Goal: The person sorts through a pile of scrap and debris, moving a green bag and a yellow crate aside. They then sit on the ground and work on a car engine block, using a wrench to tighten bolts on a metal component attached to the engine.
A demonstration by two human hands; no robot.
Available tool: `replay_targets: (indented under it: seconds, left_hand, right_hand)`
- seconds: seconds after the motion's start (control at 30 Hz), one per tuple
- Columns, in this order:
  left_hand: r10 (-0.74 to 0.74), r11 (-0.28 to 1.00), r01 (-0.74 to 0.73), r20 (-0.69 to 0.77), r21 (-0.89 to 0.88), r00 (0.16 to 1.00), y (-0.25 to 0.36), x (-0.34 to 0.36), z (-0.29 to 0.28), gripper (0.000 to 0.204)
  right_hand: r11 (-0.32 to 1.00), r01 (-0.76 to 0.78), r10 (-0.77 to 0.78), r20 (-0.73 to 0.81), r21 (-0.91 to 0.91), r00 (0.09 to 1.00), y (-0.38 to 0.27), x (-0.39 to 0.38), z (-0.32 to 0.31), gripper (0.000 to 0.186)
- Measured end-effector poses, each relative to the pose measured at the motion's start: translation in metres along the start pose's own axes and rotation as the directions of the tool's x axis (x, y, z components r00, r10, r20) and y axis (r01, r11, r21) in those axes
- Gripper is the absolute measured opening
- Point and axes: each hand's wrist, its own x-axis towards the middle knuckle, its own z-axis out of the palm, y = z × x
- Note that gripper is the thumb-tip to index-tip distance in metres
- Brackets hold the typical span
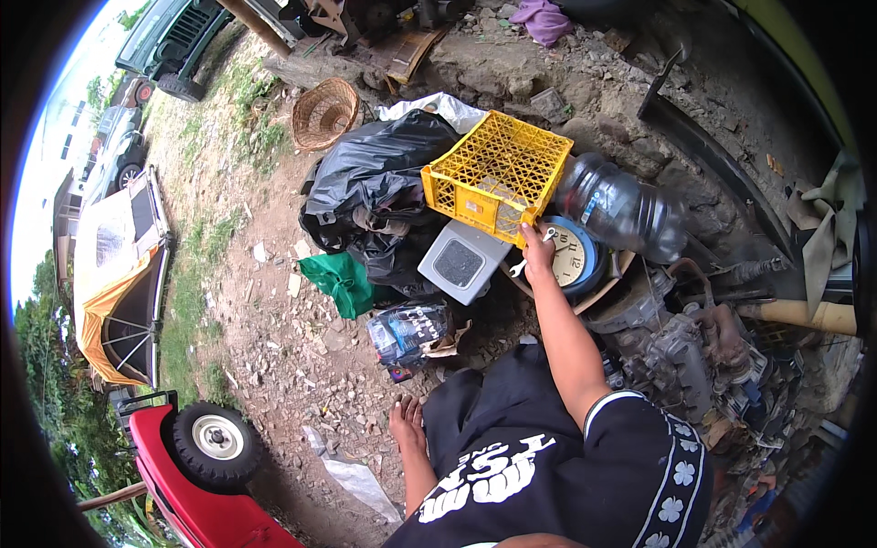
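My right hand [539, 254] reaches forward and is closed at the near corner of a yellow plastic crate [498, 157]. A silver wrench [518, 269] is in the same hand, with its ends sticking out on either side. The crate is tilted, resting against a black plastic bag [379, 164] and a large clear water jug [626, 205]. Just below the crate lies a grey box with a dark panel [459, 262]. A round blue-rimmed clock [571, 260] sits beside my right wrist. My left hand [406, 422] hangs by my knee, fingers apart, holding nothing.
A green bag [340, 285] and a plastic-wrapped bundle [408, 335] lie before me. Farther off stands a wicker basket [325, 113]. Greasy engine parts [671, 342] crowd the right side. To the left are a red vehicle [196, 484] and its tyre [216, 443].
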Motion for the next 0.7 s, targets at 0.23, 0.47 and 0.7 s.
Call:
replay_targets:
  seconds: [0.23,0.47,0.7]
  left_hand:
    - [0.025,1.000,-0.025,0.029,0.004,0.999,0.032,0.034,-0.013,0.039]
    - [-0.084,0.985,0.041,0.260,0.165,0.962,0.077,0.086,0.000,0.035]
    - [-0.237,0.933,0.084,0.424,0.350,0.874,0.095,0.133,-0.005,0.036]
  right_hand:
    - [0.967,-0.253,0.249,-0.115,-0.016,0.962,-0.002,0.003,-0.044,0.049]
    - [0.918,-0.235,0.107,-0.373,-0.318,0.921,0.043,-0.112,-0.136,0.029]
    - [0.425,-0.438,-0.367,-0.593,-0.792,0.716,0.027,-0.258,-0.326,0.062]
